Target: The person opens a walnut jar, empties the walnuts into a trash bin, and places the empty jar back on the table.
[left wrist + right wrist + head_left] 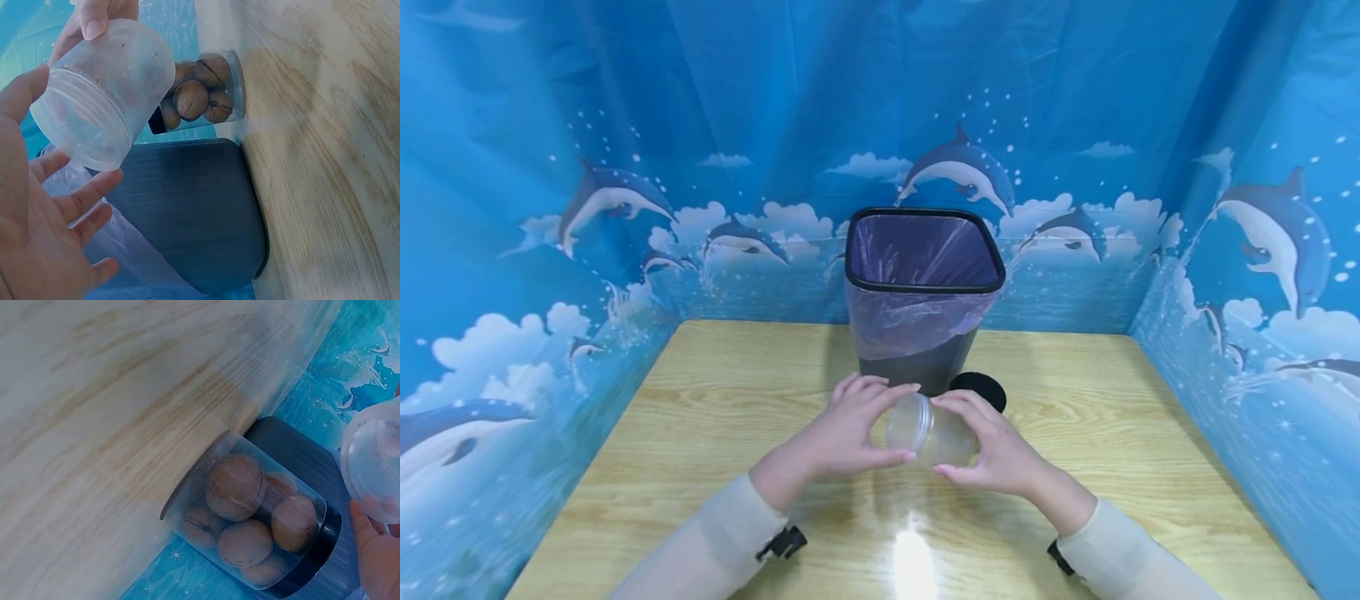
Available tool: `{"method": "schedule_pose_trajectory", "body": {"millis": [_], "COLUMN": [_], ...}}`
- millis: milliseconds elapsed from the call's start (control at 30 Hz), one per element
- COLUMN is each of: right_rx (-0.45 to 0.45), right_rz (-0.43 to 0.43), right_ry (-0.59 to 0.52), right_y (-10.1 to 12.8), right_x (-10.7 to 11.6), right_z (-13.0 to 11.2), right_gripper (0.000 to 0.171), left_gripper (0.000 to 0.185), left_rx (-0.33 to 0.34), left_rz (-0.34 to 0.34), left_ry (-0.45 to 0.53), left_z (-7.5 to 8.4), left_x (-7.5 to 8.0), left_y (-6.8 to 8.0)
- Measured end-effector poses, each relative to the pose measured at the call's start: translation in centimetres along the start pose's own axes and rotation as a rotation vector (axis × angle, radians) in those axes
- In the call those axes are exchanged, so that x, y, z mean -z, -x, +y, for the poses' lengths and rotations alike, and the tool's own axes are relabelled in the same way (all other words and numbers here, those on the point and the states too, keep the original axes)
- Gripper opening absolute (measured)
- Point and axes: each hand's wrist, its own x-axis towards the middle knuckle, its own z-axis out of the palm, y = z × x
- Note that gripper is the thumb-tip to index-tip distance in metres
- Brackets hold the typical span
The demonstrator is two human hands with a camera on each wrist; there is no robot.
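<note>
My right hand [996,446] grips the closed end of a clear plastic jar [951,442], tipped on its side above the table. At the jar's threaded end, my left hand [850,425] has its thumb and forefinger at opposite sides of the rim, the other fingers spread. No contents show in the jar [119,81]; whether a clear lid sits on it, I cannot tell. Just beyond my right hand stands a clear canister [250,519] of brown walnut-like nuts, its black lid [981,387] on top.
A dark waste bin [917,367] with a purple liner stands behind the jar, near the table's back edge. Blue dolphin-print curtain [760,158] surrounds the wooden table [715,400] at the back and sides. Black straps circle both wrists.
</note>
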Motion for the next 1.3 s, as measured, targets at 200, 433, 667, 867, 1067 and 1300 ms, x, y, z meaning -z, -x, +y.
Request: {"method": "schedule_pose_trajectory", "body": {"millis": [200, 433, 667, 867, 1067, 1300], "right_rx": [0.0, -0.01, -0.023, -0.034, -0.041, -0.043], "right_rz": [-0.002, -0.005, -0.005, -0.005, -0.02, -0.029], "right_ry": [-0.004, -0.006, -0.008, -0.008, -0.012, -0.014], "right_y": [0.0, -0.1, -0.2, -0.2, -0.2, -0.1], "right_x": [-0.1, 0.0, 0.0, -0.1, -0.1, -0.2], "right_z": [0.2, 0.1, 0.1, 0.1, 0.1, 0.1], "right_gripper": [0.083, 0.082, 0.081, 0.08, 0.081, 0.081], "left_gripper": [0.085, 0.086, 0.082, 0.078, 0.077, 0.085], "left_rx": [-0.036, -0.042, 0.026, 0.101, 0.166, 0.19], "left_rz": [-0.006, -0.002, 0.039, 0.083, 0.086, 0.062], "left_ry": [0.028, 0.018, 0.004, -0.01, -0.033, -0.028], "left_z": [-0.2, -0.4, 0.0, 0.3, 0.6, 0.8], "left_x": [0.4, 0.3, 0.0, -0.5, -0.8, -0.9], "left_y": [0.0, 0.0, -0.1, -0.3, -0.6, -0.6]}}
